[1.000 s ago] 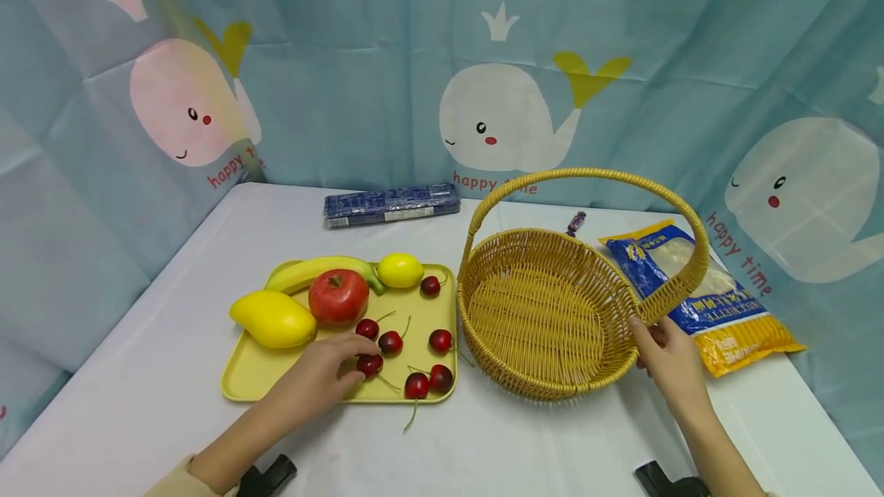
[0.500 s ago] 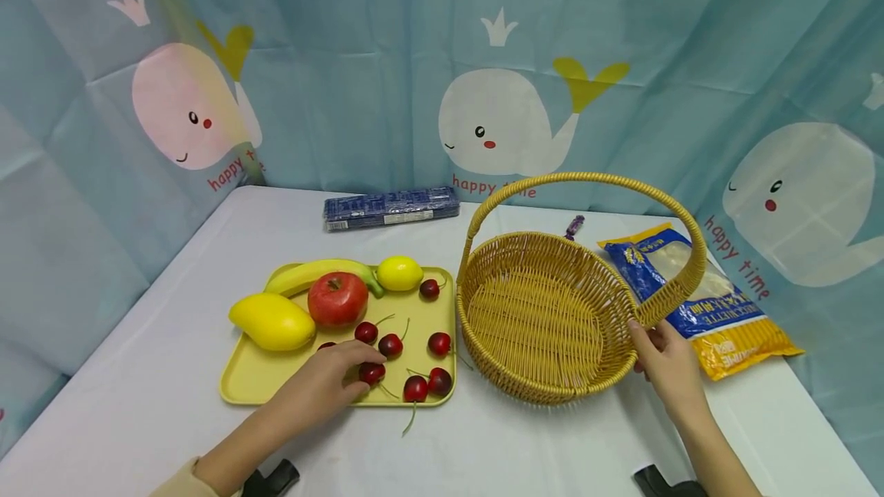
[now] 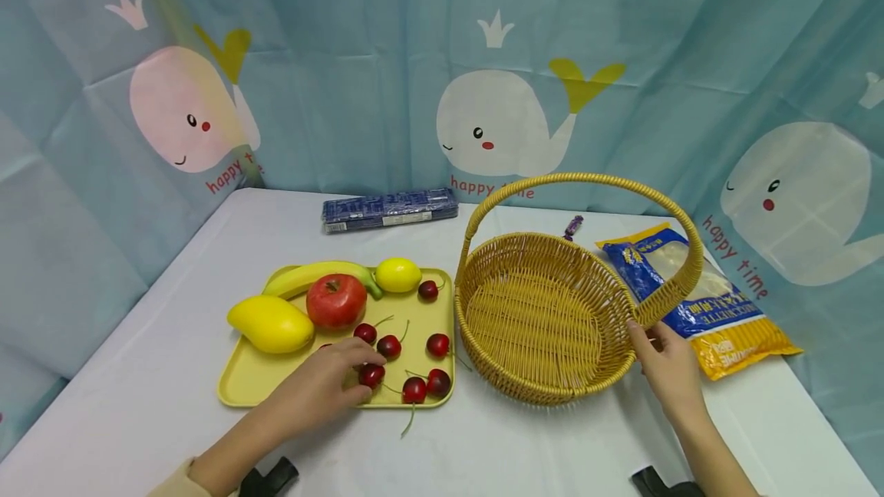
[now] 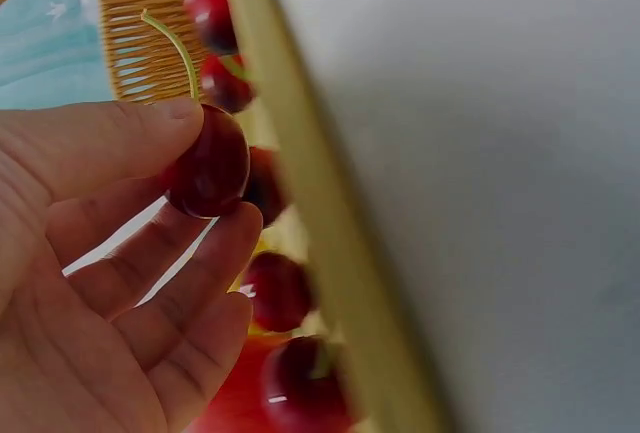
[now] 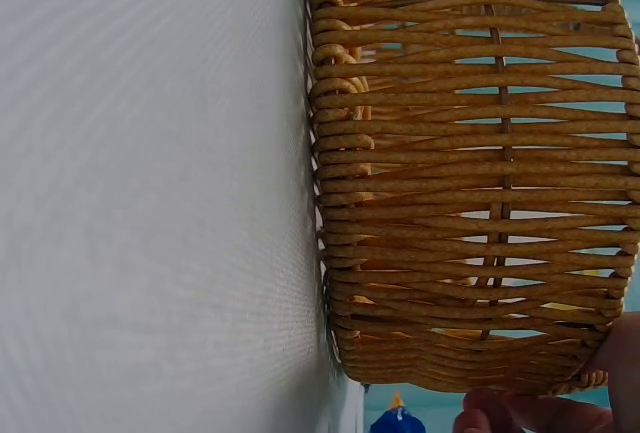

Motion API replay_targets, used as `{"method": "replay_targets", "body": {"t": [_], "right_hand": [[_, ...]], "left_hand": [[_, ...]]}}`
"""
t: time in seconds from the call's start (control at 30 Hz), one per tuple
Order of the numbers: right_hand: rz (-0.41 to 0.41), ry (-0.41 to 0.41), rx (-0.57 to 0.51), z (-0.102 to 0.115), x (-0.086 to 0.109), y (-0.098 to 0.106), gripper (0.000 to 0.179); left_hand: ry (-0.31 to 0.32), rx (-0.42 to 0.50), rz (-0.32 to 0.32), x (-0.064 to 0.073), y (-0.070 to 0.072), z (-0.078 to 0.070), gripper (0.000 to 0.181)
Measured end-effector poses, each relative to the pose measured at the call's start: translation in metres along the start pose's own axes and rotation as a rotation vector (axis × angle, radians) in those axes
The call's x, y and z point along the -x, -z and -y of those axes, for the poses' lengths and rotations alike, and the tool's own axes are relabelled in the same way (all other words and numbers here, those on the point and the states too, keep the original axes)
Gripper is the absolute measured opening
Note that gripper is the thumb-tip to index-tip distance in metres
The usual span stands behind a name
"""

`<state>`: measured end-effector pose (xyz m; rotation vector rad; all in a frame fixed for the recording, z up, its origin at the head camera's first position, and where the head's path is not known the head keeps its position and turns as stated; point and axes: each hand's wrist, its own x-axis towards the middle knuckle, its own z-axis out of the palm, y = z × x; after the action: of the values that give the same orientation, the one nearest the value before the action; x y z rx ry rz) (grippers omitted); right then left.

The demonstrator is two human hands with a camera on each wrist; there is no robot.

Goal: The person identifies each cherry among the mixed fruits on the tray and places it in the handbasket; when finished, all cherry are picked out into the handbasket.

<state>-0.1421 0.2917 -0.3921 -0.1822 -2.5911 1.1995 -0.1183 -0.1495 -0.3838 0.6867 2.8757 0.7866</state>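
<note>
My left hand [image 3: 321, 380] is over the front of the yellow tray [image 3: 242, 382], pinching a dark red cherry [image 4: 208, 168] between thumb and fingers. Its green stem sticks up past the thumb in the left wrist view. Several other cherries [image 3: 389, 347] lie around it on the tray, one mostly hidden behind the hand. With thumb and fingers, my right hand [image 3: 668, 370] grips the rim of the woven basket [image 3: 539, 320] near the foot of its tall handle. In the right wrist view, the basket's woven side [image 5: 480, 173] fills much of the frame, with fingers at the bottom right.
On the tray's back half lie a red apple [image 3: 336, 301], a banana [image 3: 314, 274], a lemon [image 3: 397, 274] and a yellow mango [image 3: 271, 324]. Behind stands a dark blue packet [image 3: 389, 209]. A purple-wrapped candy [image 3: 573, 227] and a blue-and-orange food bag [image 3: 704, 301] lie beyond the basket.
My left hand has drawn slightly toward me with the pinched cherry, and the edge of another cherry now shows behind it. The right hand and basket stay in place.
</note>
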Motion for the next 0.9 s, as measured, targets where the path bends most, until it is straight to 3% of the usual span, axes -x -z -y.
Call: {"method": "replay_targets", "body": {"t": [0.1, 0.27, 0.43, 0.7, 0.9], "right_hand": [[-0.006, 0.001, -0.004, 0.001, 0.0, 0.001, 0.039], [-0.011, 0.007, -0.037, -0.001, 0.0, -0.001, 0.039], [-0.006, -0.006, -0.056, 0.001, -0.001, -0.004, 0.037], [0.023, -0.024, -0.052, 0.003, -0.001, -0.006, 0.042], [0.018, -0.023, -0.062, 0.001, 0.0, -0.004, 0.041]], "left_hand": [[-0.015, 0.041, -0.029, -0.003, 0.01, -0.007, 0.037], [-0.122, 0.127, -0.102, -0.013, 0.027, -0.02, 0.038], [-0.195, 0.198, -0.113, -0.029, 0.036, -0.038, 0.037], [-0.306, 0.291, -0.102, -0.063, 0.022, -0.064, 0.033], [-0.343, 0.332, -0.026, -0.088, 0.002, -0.08, 0.032]]}}
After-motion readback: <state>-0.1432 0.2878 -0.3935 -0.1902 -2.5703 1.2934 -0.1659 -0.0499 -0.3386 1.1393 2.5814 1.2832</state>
